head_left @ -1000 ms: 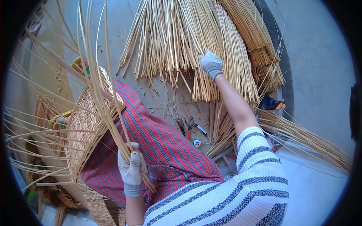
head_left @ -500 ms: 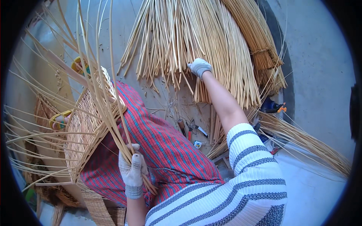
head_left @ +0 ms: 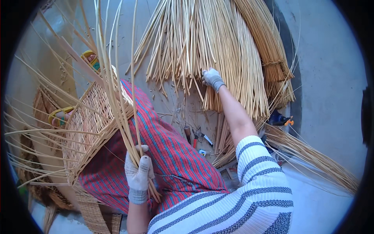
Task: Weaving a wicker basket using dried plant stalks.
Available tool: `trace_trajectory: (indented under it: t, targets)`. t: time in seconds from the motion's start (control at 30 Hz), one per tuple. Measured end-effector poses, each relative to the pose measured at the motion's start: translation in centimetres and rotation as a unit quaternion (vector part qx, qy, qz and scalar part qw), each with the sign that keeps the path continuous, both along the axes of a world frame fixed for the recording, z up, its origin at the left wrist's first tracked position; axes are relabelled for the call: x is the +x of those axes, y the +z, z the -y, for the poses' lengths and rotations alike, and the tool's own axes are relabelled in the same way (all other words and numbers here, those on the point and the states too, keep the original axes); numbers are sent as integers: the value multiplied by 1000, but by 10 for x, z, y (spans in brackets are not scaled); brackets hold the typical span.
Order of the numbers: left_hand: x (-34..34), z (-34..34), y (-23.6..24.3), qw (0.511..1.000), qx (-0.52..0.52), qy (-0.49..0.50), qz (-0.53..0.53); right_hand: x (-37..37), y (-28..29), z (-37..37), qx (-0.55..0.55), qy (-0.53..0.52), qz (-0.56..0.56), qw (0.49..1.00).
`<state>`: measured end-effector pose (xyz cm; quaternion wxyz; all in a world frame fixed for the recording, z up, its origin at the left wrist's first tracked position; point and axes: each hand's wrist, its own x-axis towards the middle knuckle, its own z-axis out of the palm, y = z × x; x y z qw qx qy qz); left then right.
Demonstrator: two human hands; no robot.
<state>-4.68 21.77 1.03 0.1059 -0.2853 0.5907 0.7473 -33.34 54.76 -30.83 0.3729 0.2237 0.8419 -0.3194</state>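
- Where the view begins on the left, loose stakes fan out from a half-woven basket; they stand free, which looks like room left for further weaving between them.
- Behind the basket two feet in yellow sandals show, one near its rim and one higher up; the basket seems braced against the legs so that it lies tilted toward the person.
- Across the lap lies a red striped cloth, under the basket's near edge, probably to shield the legs from the rods.
- The left hand, gloved, is closed tight round a bunch of rods at their lower ends; the rods rise past the basket's rim, gathered so they stay together and out of the way.
- On the floor between cloth and pile lie small tools, a cutter with red grips among them, just beside the right arm.
- The right hand, gloved, is stretched out to the big pile of pale rods; its fingers curl at the rods' cut ends, but I cannot tell whether they grip one.
- Farther right, tied bundles of darker rods lie beside the pile, and another sheaf runs along the concrete floor.
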Motion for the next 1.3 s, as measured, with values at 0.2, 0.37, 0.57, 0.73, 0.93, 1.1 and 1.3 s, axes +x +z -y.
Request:
trace_trajectory:
  t: [0.2,0.37,0.57,0.73,0.93,1.1,1.3]
  targets:
    - [-6,-8,-8,998,53,-10,-11,1,-16,-60,285,322,-205,879]
    - [-6,-5,-4,999,47,-11,5,7,55,9,237,64,-152,958]
    - [-8,-12,-14,999,41,-22,-1,21,35,106,71,28,-323,943]
    - [-9,-17,-9,999,38,-11,8,-6,63,210,-34,-13,-187,982]
    - [-9,-16,-17,999,12,-30,-12,2,56,178,12,-10,-197,980]
    - [-11,-14,-22,999,38,-28,-25,2,48,134,-233,-157,-101,954]
    - [-14,-20,-21,998,49,-32,-28,1,38,97,-357,-263,-15,896]
